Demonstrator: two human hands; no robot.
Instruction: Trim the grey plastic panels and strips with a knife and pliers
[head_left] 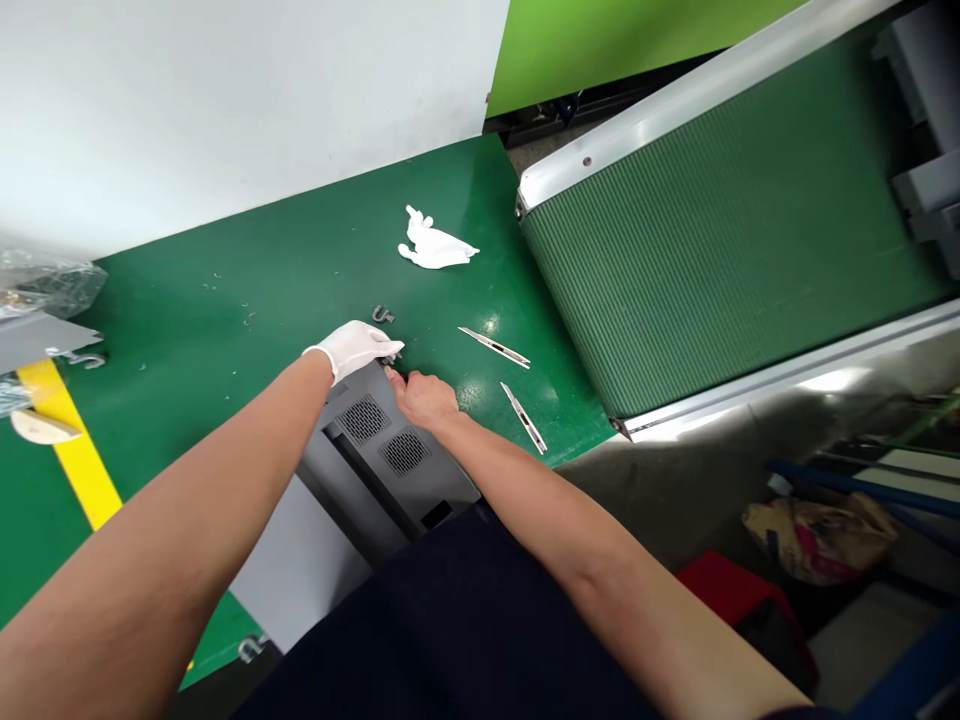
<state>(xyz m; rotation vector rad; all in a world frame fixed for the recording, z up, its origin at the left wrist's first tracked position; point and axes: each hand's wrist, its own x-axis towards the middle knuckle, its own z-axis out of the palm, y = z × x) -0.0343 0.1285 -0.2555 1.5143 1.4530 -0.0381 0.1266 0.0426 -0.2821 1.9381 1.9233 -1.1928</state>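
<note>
At lower centre, the grey housing (444,467) is rested on the surface (300,250), apparently for support; at its upper corner, a small clip (391,358) seems pinched by the left hand (355,349), while the right hand's (427,399) grip cannot be told

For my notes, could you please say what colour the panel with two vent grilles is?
The panel is grey, clearest in the head view.

Our housing (441,478) is grey with dark mesh-patterned vents (364,418). We wear a white glove (351,350), and our green table (300,250) bears a yellow stripe (79,460).
</note>
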